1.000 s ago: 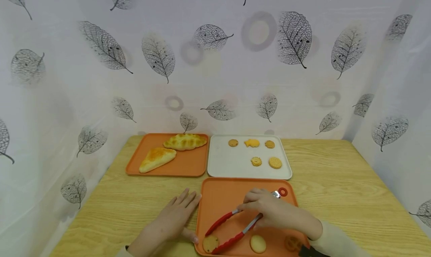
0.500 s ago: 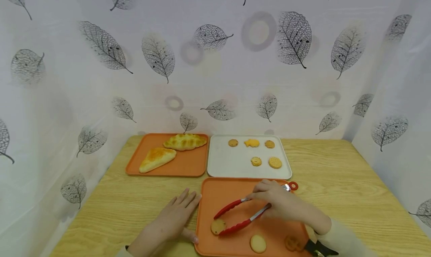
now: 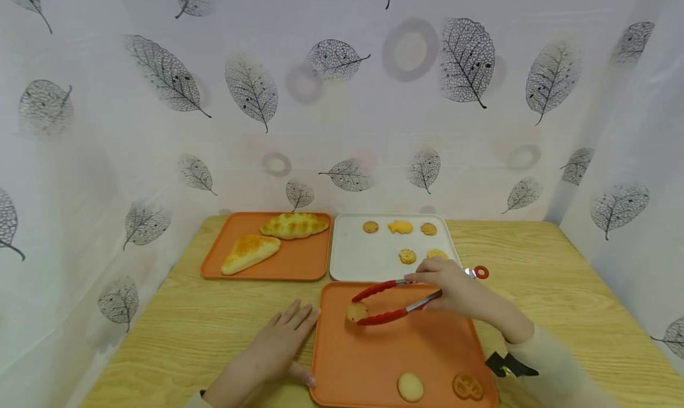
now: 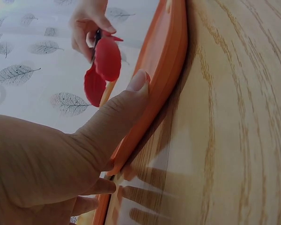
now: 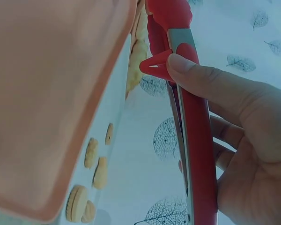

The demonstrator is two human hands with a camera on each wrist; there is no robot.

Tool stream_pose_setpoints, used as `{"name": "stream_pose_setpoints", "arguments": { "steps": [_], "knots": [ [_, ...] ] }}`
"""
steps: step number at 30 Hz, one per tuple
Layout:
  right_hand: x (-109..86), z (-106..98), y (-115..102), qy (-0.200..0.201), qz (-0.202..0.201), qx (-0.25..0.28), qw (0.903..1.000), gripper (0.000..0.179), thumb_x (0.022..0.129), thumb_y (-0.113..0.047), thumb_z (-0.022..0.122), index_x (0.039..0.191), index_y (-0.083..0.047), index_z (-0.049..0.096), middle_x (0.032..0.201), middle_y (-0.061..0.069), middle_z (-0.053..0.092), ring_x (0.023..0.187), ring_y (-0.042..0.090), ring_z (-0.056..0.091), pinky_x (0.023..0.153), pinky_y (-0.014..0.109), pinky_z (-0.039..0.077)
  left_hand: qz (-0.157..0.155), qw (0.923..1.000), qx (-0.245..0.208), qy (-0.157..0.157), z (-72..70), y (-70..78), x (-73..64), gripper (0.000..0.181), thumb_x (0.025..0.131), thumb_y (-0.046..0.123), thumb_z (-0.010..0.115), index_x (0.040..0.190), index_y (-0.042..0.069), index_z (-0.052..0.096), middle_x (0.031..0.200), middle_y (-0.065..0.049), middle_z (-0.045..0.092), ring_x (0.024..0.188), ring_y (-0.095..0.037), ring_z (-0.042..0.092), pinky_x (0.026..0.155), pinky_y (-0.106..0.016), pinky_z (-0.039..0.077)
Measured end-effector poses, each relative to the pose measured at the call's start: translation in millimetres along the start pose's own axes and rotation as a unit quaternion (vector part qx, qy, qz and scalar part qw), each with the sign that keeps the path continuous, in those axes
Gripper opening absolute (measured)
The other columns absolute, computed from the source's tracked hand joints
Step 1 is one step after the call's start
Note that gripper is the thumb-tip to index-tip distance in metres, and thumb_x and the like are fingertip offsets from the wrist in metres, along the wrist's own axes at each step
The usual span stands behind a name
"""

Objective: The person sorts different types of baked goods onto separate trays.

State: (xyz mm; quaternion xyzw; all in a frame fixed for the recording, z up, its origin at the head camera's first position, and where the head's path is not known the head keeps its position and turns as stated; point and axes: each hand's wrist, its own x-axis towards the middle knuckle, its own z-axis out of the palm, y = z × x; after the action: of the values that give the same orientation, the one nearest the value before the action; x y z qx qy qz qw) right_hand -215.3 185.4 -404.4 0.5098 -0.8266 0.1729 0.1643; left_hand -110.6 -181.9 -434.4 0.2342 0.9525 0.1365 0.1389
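Note:
My right hand [image 3: 456,286] grips red-and-silver tongs [image 3: 383,318], pointing left over the near orange tray [image 3: 422,351]. Between the red tong tips is a round cookie [image 3: 356,312] with dark specks. In the right wrist view, the thumb presses the upper handle of the tongs, and the fingers wrap behind. My left hand [image 3: 278,344] lies with straight fingers along that tray's left edge; its thumb [image 4: 114,115] touches the rim in the left wrist view. A plain oval cookie [image 3: 410,387] and a pretzel-shaped cookie [image 3: 468,387] lie near the tray's front edge.
Behind, a white tray [image 3: 355,259] bears several small cookies, including a fish-shaped one [image 3: 401,227]. Left of it, another orange tray [image 3: 299,267] holds a triangular bread [image 3: 250,253] and a braided bread [image 3: 294,225]. A leaf-print curtain [image 3: 342,123] encloses the wooden table [image 3: 545,289].
My right hand has moved away from me and rightward with the tongs, carrying the speckled cookie from the tray's front left corner toward its back. My left hand has stayed put.

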Motion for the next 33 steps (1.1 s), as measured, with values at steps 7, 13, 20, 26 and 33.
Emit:
{"name": "stream_pose_setpoints", "arguments": {
  "steps": [7,13,20,26,33],
  "knots": [
    [7.7,-9.1,16.0,-0.007,0.029,-0.008,0.9995,0.059,0.056,-0.013,0.092,0.112,-0.007,0.073,0.091,-0.002,0.062,0.083,0.012,0.050,0.069,0.028,0.044,-0.004,1.0000,0.002,-0.004,0.1,0.3,0.8,0.123,0.061,0.077,0.064,0.155,0.008,0.025,0.160,-0.019,0.026,0.149,-0.041,0.016,0.112,-0.066,0.027],
    [12.5,-13.7,28.0,-0.019,0.050,-0.017,0.9984,0.058,0.060,-0.011,0.091,0.114,-0.005,0.072,0.094,0.002,0.064,0.084,0.014,0.052,0.070,0.031,0.044,-0.004,1.0000,0.005,-0.006,0.4,0.8,0.5,0.122,0.061,0.076,0.065,0.155,0.008,0.025,0.160,-0.019,0.025,0.150,-0.041,0.016,0.113,-0.065,0.027],
    [17.1,-11.4,42.3,-0.042,0.088,-0.019,0.9951,0.055,0.065,-0.017,0.089,0.115,-0.005,0.071,0.096,0.006,0.067,0.086,0.020,0.056,0.072,0.035,0.045,-0.004,0.9999,-0.004,-0.009,-1.7,1.6,-0.7,0.122,0.061,0.076,0.066,0.155,0.008,0.025,0.160,-0.019,0.026,0.149,-0.041,0.016,0.112,-0.065,0.027],
    [19.7,-8.4,52.5,-0.059,0.129,-0.019,0.9897,0.052,0.067,-0.016,0.088,0.114,-0.003,0.071,0.098,0.010,0.066,0.085,0.021,0.055,0.069,0.034,0.046,-0.003,0.9999,-0.007,-0.007,-1.0,0.7,-0.5,0.122,0.061,0.075,0.067,0.155,0.008,0.025,0.160,-0.019,0.027,0.149,-0.041,0.016,0.111,-0.066,0.027],
    [18.1,-3.8,62.9,-0.056,0.147,-0.032,0.9871,0.050,0.065,-0.014,0.089,0.110,-0.001,0.072,0.092,0.008,0.063,0.078,0.018,0.051,0.065,0.030,0.042,-0.003,0.9999,-0.007,-0.011,-0.8,0.5,0.7,0.123,0.061,0.076,0.065,0.155,0.008,0.025,0.160,-0.019,0.026,0.150,-0.041,0.015,0.111,-0.067,0.027]
  ]
}}
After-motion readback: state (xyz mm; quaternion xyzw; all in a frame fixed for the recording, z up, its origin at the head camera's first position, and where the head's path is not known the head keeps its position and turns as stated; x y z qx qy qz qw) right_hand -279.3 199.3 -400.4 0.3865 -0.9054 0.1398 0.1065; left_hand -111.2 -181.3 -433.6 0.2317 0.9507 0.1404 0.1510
